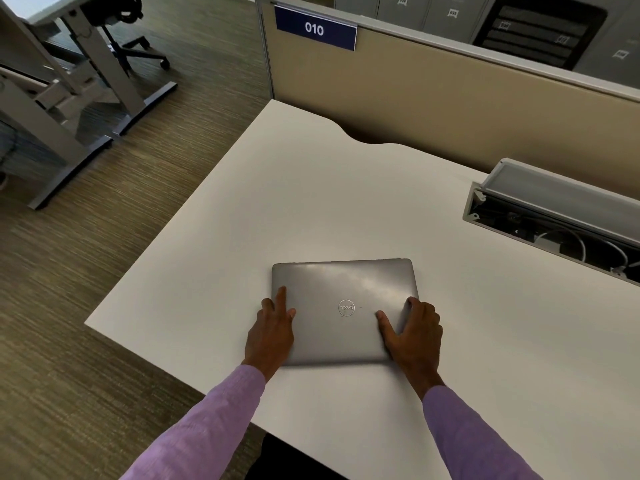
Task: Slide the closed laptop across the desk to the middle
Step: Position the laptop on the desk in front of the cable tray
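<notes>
A closed grey laptop [343,292] with a round logo on its lid lies flat on the white desk [311,202], toward the desk's near left part. My left hand [272,332] rests on the lid's left side, fingers spread, with the fingertips near the left edge. My right hand [414,336] presses on the lid's right side, its fingers curling over the right edge and the thumb lying on top. Both hands cover the laptop's near corners. Purple sleeves run from both wrists toward the bottom of the view.
An open cable tray [554,220] with wires is sunk into the desk at the right. A beige partition [450,98] with a blue "010" sign [315,28] borders the far side. The desk's left edge drops to carpet; another desk's legs [86,98] stand far left.
</notes>
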`<state>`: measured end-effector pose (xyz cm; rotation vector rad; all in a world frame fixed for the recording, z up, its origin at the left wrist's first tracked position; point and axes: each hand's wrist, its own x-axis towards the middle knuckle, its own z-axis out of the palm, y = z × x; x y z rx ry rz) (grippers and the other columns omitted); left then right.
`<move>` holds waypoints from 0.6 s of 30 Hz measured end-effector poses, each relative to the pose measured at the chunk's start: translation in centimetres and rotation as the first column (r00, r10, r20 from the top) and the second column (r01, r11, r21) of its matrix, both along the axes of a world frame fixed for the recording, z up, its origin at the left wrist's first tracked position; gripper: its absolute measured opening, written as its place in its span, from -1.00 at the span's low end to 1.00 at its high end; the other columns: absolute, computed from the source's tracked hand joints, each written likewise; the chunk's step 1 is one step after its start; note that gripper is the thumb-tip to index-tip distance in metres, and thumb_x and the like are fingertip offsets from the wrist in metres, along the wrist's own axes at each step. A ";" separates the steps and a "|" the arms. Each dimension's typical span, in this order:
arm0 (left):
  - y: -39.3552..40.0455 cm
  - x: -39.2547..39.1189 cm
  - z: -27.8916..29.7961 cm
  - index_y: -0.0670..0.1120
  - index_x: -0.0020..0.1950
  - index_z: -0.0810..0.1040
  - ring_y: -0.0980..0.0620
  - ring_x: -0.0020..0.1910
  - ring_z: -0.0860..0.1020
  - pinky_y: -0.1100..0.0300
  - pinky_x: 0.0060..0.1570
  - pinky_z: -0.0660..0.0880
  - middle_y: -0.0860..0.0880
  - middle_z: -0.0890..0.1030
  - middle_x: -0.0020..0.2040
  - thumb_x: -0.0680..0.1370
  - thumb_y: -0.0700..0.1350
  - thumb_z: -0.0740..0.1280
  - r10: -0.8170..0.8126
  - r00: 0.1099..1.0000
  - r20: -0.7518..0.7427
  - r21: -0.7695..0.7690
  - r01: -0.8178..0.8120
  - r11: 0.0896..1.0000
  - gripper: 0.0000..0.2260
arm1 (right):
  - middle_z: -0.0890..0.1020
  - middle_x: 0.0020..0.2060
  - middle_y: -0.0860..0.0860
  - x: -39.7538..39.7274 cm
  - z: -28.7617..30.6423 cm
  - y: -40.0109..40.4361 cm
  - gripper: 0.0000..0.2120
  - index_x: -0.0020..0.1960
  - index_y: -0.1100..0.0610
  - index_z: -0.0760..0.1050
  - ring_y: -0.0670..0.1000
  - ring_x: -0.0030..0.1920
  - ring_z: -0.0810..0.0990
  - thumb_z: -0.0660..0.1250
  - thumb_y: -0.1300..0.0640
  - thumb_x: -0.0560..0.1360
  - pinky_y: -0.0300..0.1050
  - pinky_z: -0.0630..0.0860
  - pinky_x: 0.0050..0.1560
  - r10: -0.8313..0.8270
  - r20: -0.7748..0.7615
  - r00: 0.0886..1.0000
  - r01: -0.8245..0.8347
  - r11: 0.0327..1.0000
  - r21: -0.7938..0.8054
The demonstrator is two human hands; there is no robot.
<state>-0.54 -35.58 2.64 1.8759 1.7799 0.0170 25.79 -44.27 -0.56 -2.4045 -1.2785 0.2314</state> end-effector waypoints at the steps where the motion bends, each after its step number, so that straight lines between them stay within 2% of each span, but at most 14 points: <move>1: 0.0 -0.1 -0.1 -0.04 0.60 0.13 -0.20 0.11 0.54 -0.06 -0.10 0.53 -0.16 0.42 0.20 0.69 0.01 0.10 -0.005 1.000 -0.004 0.002 0.005 1.000 -0.52 | 0.49 -0.01 0.11 0.0 0.0 0.0 -0.37 0.20 0.18 0.42 0.21 -0.01 0.49 0.44 -0.29 0.41 0.11 0.49 -0.04 0.001 0.004 1.000 -0.001 1.000 -0.003; 12: -0.1 -0.4 -0.2 -0.03 0.61 0.11 -0.19 0.10 0.53 -0.06 -0.09 0.54 -0.15 0.41 0.21 0.70 0.02 0.08 -0.016 1.000 -0.007 0.007 0.016 1.000 -0.51 | 0.48 -0.01 0.12 -0.3 0.2 -0.1 -0.39 0.19 0.18 0.41 0.21 -0.02 0.48 0.44 -0.27 0.42 0.10 0.49 -0.07 0.006 0.023 1.000 -0.005 1.000 -0.013; 18: -0.3 -0.4 0.0 -0.02 0.59 0.17 -0.17 -0.03 0.55 0.01 -0.25 0.52 -0.14 0.43 0.14 0.68 0.02 0.13 -0.043 0.995 -0.085 0.049 0.047 0.998 -0.53 | 0.44 0.08 0.10 -0.1 0.6 0.1 -0.41 0.14 0.17 0.38 0.20 -0.04 0.47 0.39 -0.29 0.44 0.07 0.47 -0.14 0.039 0.074 0.996 -0.036 0.999 -0.039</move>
